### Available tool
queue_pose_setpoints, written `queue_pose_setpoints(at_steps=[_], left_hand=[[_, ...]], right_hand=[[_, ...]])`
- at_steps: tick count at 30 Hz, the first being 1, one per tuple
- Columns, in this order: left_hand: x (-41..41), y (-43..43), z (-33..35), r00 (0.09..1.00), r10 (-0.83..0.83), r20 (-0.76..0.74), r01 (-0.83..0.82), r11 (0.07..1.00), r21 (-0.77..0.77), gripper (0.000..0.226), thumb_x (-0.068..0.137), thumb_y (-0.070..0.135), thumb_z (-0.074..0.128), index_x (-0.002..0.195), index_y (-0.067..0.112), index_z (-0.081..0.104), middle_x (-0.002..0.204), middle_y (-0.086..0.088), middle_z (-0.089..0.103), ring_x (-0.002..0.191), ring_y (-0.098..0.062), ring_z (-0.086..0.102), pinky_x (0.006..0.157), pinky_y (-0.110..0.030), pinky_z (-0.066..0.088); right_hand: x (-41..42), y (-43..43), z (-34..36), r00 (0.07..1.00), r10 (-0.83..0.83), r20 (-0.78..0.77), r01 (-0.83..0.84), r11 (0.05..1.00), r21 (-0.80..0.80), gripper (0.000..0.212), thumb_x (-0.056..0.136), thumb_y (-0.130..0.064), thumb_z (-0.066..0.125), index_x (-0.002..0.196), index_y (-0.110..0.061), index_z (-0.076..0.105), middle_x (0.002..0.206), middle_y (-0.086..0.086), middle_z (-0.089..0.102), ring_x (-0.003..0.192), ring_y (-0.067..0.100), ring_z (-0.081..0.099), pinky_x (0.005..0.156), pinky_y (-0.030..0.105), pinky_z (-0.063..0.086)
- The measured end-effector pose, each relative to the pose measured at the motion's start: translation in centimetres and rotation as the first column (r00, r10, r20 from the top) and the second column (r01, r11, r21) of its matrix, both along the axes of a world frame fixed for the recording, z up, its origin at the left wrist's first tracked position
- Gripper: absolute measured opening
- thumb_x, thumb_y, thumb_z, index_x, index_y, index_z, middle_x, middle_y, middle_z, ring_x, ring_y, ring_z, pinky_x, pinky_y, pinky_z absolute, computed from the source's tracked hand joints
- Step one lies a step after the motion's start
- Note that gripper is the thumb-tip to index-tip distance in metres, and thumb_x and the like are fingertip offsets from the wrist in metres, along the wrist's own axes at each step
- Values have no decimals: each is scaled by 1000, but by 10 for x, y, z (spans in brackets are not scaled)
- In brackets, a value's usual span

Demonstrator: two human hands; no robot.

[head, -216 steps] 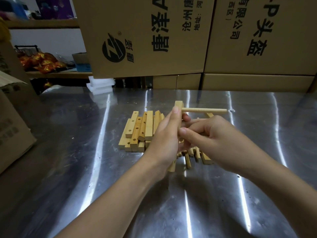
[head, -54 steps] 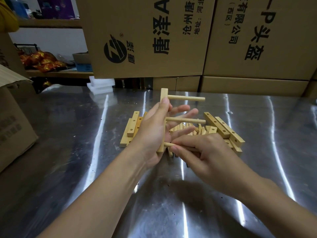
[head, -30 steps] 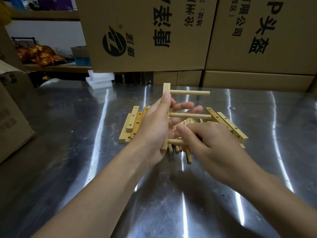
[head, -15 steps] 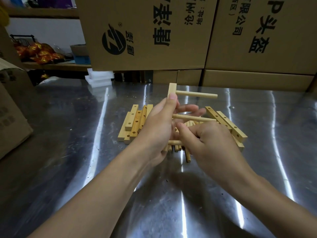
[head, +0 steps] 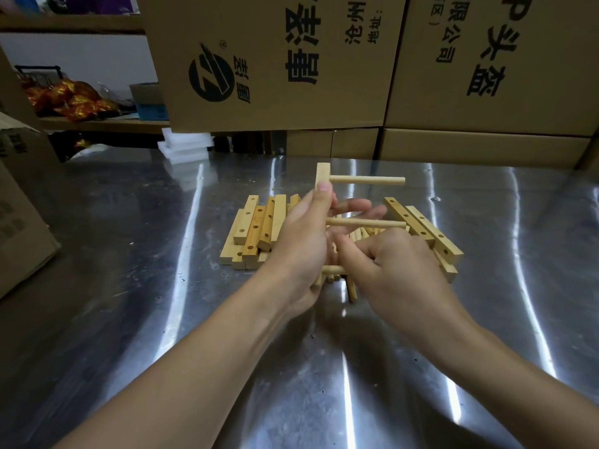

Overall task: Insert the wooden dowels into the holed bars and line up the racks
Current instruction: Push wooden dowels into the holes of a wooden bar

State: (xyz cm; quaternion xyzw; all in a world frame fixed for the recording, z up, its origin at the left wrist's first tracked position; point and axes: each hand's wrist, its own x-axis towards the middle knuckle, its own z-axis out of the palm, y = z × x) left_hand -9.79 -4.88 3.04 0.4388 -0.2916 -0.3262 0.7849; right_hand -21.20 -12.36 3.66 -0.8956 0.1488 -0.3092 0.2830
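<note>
dim, wide-angle view; streaky overhead glare on the metal table (head: 129, 254), edges bowed.

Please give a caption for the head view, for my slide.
Left hand holds a holed bar upright with two dowels in it; right hand grips a third dowel below.

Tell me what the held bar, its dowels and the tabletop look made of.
Held bar and dowels: pale wood, matte and seemingly unfinished, with faint grain. Tabletop: probably stainless or similar sheet metal, given streaky bright reflections and fine scratches.
</note>
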Motion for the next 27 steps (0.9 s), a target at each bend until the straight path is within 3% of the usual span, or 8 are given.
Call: queue_pose_setpoints(at_steps=[6, 11, 14, 16, 18, 22, 24, 27], left_hand=[[-2, 5, 4, 992, -77, -98, 73, 996, -43, 30, 113, 45, 42, 111, 15, 47, 119, -18, 77, 114, -37, 75, 93, -56, 62], [4, 8, 9, 992, -69, -110, 62, 996, -65, 39, 113, 51, 37, 104, 15, 50, 112, -17, 78, 115, -37, 75, 93, -61, 61], [2, 7, 11, 984, -38, -176, 20, 995, -102, 41, 113, 52, 36, 103, 14, 50, 111, -19, 78, 113, -37, 75, 88, -55, 63], [-1, 5, 10, 979, 8, -204, -28, 995, -94, 41, 113, 52, 36, 104, 14, 49, 111, -18, 79, 106, -35, 78, 79, -49, 66], [-4, 5, 9, 968, 69, -241, -90, 993, -77, 41, 113, 53, 36, 104, 15, 49, 110, -16, 80, 98, -30, 80, 76, -45, 67], [-11, 2, 9, 938, 124, -324, -172, 977, -125, 38, 113, 53, 37, 109, 16, 45, 108, -18, 80, 99, -31, 80, 68, -38, 65], [-15, 1, 9, 933, 141, -332, -196, 971, -139, 37, 113, 52, 37, 110, 16, 44, 107, -18, 79, 101, -33, 80, 65, -39, 65], [-20, -1, 7, 935, 157, -319, -207, 970, -130, 38, 113, 52, 37, 108, 16, 45, 106, -16, 79, 104, -33, 79, 65, -40, 65]], right_hand=[[-4, 1, 0, 998, 45, 41, -44, 999, -21, 67, 107, -33, 58, 44, -20, 43, 44, -2, 43, 48, 14, 45, 51, 23, 32], [-8, 0, 4, 986, 38, 161, -22, 994, -104, 51, 106, -35, 62, 57, -20, 66, 52, -5, 58, 54, 16, 55, 52, 22, 37], [-8, 5, 10, 946, 1, 325, -42, 992, 117, 27, 101, -21, 69, 75, -24, 76, 63, -16, 71, 59, 4, 67, 55, 9, 40], [-7, 9, 12, 882, -17, 472, -235, 851, 469, 24, 101, -10, 64, 80, -10, 74, 69, -5, 73, 63, 7, 70, 60, 14, 50], [-8, 13, 16, 813, -48, 581, -487, 492, 722, 27, 100, -18, 60, 78, -7, 70, 71, 3, 64, 76, 19, 67, 73, 24, 55], [-9, 17, 25, 742, -176, 646, -657, -2, 754, 29, 97, -33, 59, 77, -12, 58, 74, 3, 52, 76, 21, 58, 82, 28, 52], [-9, 18, 29, 751, -227, 620, -652, -109, 750, 35, 95, -35, 61, 71, -16, 45, 70, 0, 41, 65, 17, 47, 78, 27, 41], [-6, 18, 34, 776, -211, 594, -614, -44, 788, 52, 92, -32, 66, 60, -23, 26, 62, -3, 18, 54, 16, 23, 63, 27, 29]])
